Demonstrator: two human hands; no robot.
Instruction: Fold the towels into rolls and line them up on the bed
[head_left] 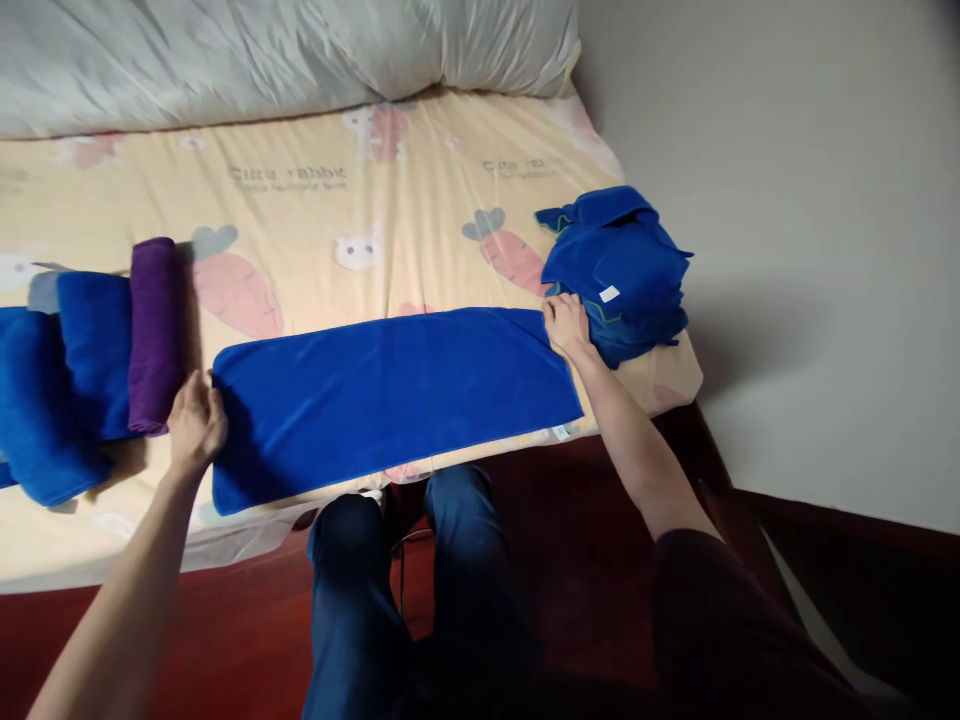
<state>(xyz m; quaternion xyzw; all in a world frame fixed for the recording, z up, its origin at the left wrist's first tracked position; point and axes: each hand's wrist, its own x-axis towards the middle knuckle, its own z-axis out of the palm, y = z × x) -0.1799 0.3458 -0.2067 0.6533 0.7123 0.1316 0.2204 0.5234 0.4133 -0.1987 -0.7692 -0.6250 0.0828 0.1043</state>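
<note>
A blue towel (390, 395) lies flat as a long folded strip along the near edge of the bed, with a small white tag at its lower right corner. At the strip's left end is my left hand (196, 422), its fingers curled closed at the towel's edge; the fingertips are partly hidden. My right hand (568, 322) has its bent fingers closed on the upper right corner. Just beyond it sits a heap of crumpled blue towels (630, 260) with a white label showing. Left of my left hand stands a rolled purple towel (155, 335) beside rolled blue towels (94, 350).
The bed has a cream sheet (420, 230) printed with rabbits and carrots. A pale grey quilt (285, 50) runs along the far side. A grey wall (810, 250) rises at the right. My knees (349, 550) are under the bed's near edge, above a dark red floor (240, 640).
</note>
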